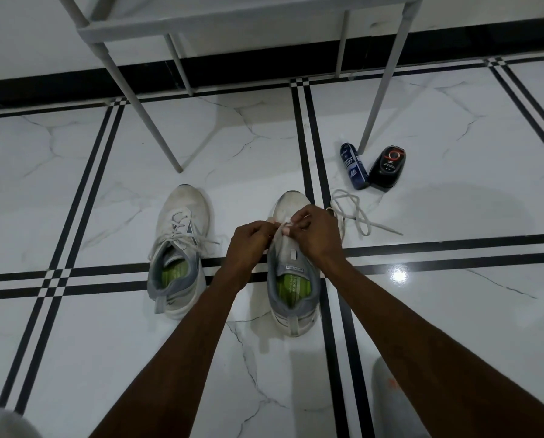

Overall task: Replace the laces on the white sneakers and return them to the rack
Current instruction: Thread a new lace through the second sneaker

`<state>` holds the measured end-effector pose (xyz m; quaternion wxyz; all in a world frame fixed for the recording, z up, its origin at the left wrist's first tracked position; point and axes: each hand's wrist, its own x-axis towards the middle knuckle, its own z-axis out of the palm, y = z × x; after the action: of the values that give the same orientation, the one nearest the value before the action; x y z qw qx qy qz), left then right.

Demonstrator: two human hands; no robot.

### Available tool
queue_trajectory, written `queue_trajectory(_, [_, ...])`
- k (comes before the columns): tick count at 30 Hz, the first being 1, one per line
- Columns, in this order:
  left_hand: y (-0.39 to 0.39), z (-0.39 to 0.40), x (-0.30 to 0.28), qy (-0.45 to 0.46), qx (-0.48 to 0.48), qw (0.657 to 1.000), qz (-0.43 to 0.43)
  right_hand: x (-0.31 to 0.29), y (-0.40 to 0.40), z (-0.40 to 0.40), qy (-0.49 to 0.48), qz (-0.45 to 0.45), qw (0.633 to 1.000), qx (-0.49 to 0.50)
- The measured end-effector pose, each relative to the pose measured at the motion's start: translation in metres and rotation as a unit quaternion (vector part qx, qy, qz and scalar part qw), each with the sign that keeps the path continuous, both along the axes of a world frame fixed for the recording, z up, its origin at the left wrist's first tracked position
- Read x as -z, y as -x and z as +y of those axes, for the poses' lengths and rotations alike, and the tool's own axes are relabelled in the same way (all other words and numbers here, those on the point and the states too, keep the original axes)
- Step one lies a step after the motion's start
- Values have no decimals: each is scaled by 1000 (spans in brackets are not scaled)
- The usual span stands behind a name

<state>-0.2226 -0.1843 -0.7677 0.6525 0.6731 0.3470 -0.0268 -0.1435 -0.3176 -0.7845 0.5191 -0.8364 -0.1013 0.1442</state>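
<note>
1. Both hands work at the right sneaker [292,279]: the left hand [250,243] and the right hand [315,235] curl their fingers and pinch a white lace [285,227] over its tongue.
2. Left of that sneaker stands the laced left sneaker [177,248].
3. Right of it lies a loose lace [357,213]; beyond that, a blue can [353,165] and a black bottle [387,167].
4. Beyond the sneaker stands the rack [157,30].

Dim, cool indoor light here. A hot white glare spot sits on the glossy floor [398,275] right of the fingers [288,229], soft shadow pooling beyond it. Tile lines bow at the edges; near corners blur, slight softness throughout.
</note>
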Motion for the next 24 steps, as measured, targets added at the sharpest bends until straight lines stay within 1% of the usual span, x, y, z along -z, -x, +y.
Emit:
queue_trajectory(2, [-4, -1, 6, -45, -7, 999, -16, 0, -3, 0, 1, 9, 1000, -4])
queue_trajectory(5, [-10, -2, 12, -96, -28, 995, -15, 3, -7, 0, 17, -9, 998, -62])
queue_trajectory(7, [-14, -3, 14, -126, -15, 992, -8, 3, -9, 0, 34, -3, 996, -82])
queue_trajectory(9, [-18, -5, 16, -209, 16, 978, -3, 6, -12, -3, 31, 12, 996, -83])
queue_trajectory(11, [-19, -1, 14, -249, 4, 968, -21, 7, -14, -5, 29, 17, 997, -71])
queue_trajectory(13, [-22, 21, 5, -262, -92, 960, -30, 8, -17, -6, 36, 21, 997, -70])
queue_trajectory(14, [-23, 38, -2, -278, -162, 947, -24, 7, -18, -7, 43, 23, 996, -74])
queue_trajectory(16, [-20, 75, -17, -325, -282, 902, -29, 4, -19, -7, 54, 26, 995, -82])
queue_trajectory(17, [-17, 86, -23, -356, -309, 881, -39, 3, -20, -7, 55, 28, 994, -87])
queue_trajectory(18, [-13, 90, -25, -389, -306, 868, -39, 3, -21, -5, 54, 31, 994, -91])
queue_trajectory(19, [-9, 84, -25, -430, -273, 860, -27, 3, -21, -5, 57, 31, 993, -94])
queue_trajectory(20, [-6, 75, -23, -480, -218, 849, -26, 4, -21, -3, 61, 28, 993, -97])
queue_trajectory(21, [-5, 65, -17, -518, -144, 842, -46, 5, -20, -2, 69, 23, 992, -99])
queue_trajectory(22, [-7, 54, -9, -528, -66, 842, -89, 5, -20, -1, 75, 18, 992, -100])
queue_trajectory(23, [-10, 44, 0, -513, 10, 849, -131, 5, -20, -1, 79, 15, 992, -101])
queue_trajectory(24, [-13, 34, 7, -486, 72, 857, -155, 6, -21, 0, 78, 11, 991, -104])
